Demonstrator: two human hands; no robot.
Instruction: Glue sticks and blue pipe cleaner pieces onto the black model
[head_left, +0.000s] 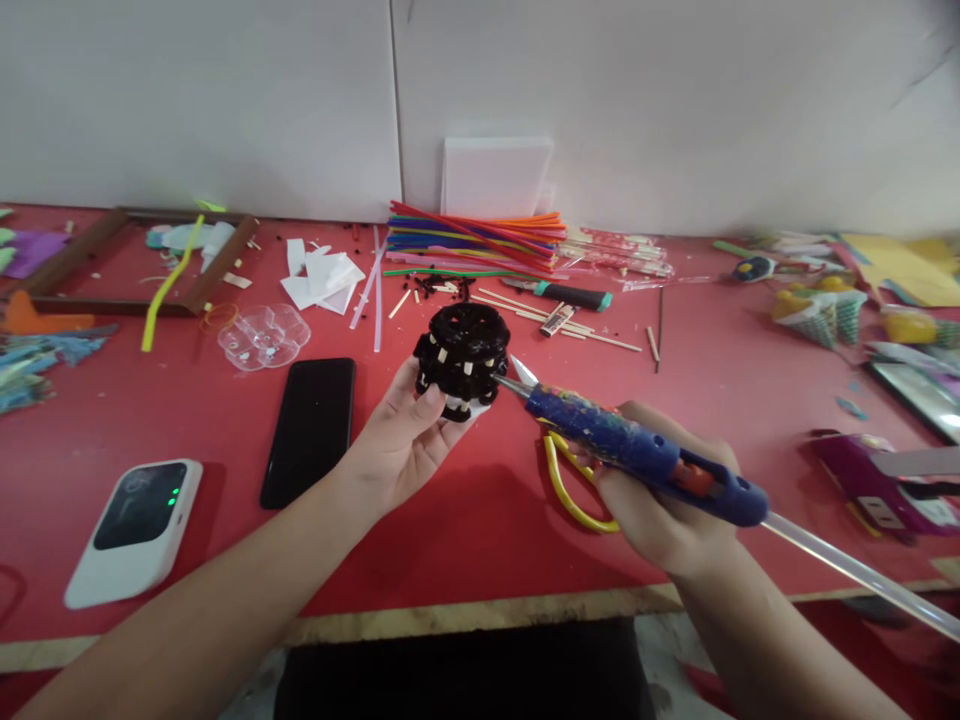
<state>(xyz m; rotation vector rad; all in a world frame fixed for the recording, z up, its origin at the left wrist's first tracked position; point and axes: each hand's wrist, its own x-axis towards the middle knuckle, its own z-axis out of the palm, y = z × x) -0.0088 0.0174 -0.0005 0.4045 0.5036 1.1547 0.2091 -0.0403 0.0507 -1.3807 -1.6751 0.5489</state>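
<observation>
My left hand (401, 440) is closed around the underside of a small black woven craft piece (461, 357) studded with pale stick ends, holding it just above the red table (480, 540). My right hand (656, 500) grips a blue hot glue gun (637, 455) with a clear glue stick trailing out the back. The gun's metal nozzle touches the right side of the black piece. Yellow-handled scissors (566, 485) lie on the table under the gun.
A black phone (309, 430) and a white device with green lights (135, 530) lie at left. Coloured straws (480, 238), thin sticks, a utility knife (559, 293), white scraps, a clear plastic tray (262, 335) and a wooden frame (127, 262) lie behind. A purple tool (885, 480) and craft items crowd the right.
</observation>
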